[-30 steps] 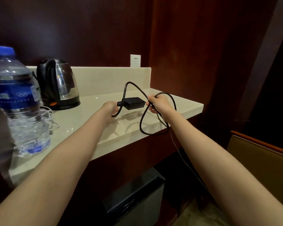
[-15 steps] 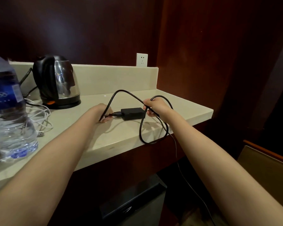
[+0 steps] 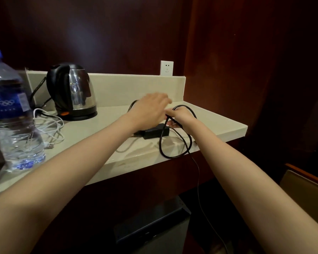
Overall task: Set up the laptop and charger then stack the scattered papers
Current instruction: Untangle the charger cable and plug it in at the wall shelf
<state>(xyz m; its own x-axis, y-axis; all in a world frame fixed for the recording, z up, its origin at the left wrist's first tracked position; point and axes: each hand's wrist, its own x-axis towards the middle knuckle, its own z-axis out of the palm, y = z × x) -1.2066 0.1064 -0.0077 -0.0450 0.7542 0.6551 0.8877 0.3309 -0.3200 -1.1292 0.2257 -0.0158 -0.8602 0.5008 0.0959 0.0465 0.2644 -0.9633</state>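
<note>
Pinching black charger cable (image 3: 160,143), right hand (image 3: 182,116); left hand (image 3: 149,110) blurred, grip unclear; Olympic-rings bottle label (image 3: 7,103).

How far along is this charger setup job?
Nothing looks finished. The charger brick lies on the counter; the wall socket is empty. In hand: the right hand grips the black cable, left hand hovering close. Left: plugging in, plus laptop and papers, neither in view.

1 chgr (image 3: 155,132), 1 kettle (image 3: 73,90), 1 cable? (image 3: 51,125)
</note>
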